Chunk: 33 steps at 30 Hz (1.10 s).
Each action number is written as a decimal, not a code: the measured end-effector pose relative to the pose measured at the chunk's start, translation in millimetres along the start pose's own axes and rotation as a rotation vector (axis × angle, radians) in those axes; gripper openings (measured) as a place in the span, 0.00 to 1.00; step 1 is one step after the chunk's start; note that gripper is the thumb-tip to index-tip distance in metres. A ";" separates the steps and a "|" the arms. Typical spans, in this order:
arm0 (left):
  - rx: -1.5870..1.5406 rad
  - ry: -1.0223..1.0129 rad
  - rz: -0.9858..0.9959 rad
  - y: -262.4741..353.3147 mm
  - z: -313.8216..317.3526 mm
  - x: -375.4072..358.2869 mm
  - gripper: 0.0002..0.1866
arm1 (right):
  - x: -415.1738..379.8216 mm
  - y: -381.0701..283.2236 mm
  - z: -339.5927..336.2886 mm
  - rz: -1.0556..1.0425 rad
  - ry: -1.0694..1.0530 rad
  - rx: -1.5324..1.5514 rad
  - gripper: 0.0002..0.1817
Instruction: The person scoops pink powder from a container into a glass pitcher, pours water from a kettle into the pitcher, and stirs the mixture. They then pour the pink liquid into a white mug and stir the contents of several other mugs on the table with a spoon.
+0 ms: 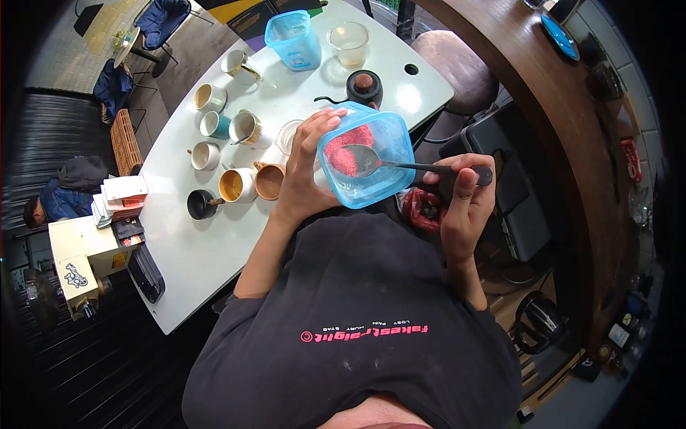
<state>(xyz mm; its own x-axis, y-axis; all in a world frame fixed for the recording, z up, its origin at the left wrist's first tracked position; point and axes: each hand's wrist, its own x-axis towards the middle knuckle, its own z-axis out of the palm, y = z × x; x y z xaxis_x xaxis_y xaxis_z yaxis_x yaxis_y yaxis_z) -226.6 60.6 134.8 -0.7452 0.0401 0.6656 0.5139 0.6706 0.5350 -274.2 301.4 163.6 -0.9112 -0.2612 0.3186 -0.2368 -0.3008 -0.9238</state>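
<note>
My left hand point(309, 161) is wrapped round a blue translucent plastic container point(395, 143), which is tipped so its open mouth faces me. Pink powder point(357, 136) lies inside it. Between the thumb and fingers of my right hand point(464, 207) is the dark handle of a spoon point(407, 165). The spoon's bowl is inside the container, with pink powder at its tip. A red plastic bag point(421, 209) shows just below the container, near my right hand; its contents are hard to make out.
Several cups and mugs, including a brown mug point(269, 181) and a black cup point(201, 204), stand on the white table point(179, 264). Behind are a black kettle point(364, 87), a glass point(348, 44) and another blue container point(293, 40). A wooden counter point(557, 93) curves along the right.
</note>
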 end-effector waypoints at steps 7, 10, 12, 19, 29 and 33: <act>-0.054 0.061 -0.009 -1.0 -0.1 -1.8 0.58 | -0.3 2.2 6.8 -0.106 0.001 0.019 0.17; -0.049 0.079 -0.006 -0.3 -1.3 -3.0 0.58 | -1.3 -3.4 9.0 -0.117 -0.056 -0.099 0.18; -0.044 0.087 -0.004 -0.3 -2.9 -3.8 0.58 | -2.2 -1.1 7.8 -0.123 -0.063 -0.084 0.18; -0.004 0.092 0.008 1.7 -7.5 -5.2 0.58 | 3.6 -2.5 10.1 -0.211 -0.202 -0.164 0.16; 0.075 0.043 0.013 5.8 -14.0 0.5 0.60 | 6.4 0.0 11.1 -0.225 -0.204 -0.167 0.14; 0.076 0.038 0.022 4.6 -12.5 1.8 0.60 | 5.8 -2.5 13.2 -0.214 -0.208 -0.152 0.13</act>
<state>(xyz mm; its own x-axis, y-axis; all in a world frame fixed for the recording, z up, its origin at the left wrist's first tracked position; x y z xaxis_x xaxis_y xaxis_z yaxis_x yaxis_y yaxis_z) -220.3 54.5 145.0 -0.7169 0.0285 0.6966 0.4951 0.7243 0.4798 -274.4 288.6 170.5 -0.7506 -0.3930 0.5312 -0.4777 -0.2326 -0.8472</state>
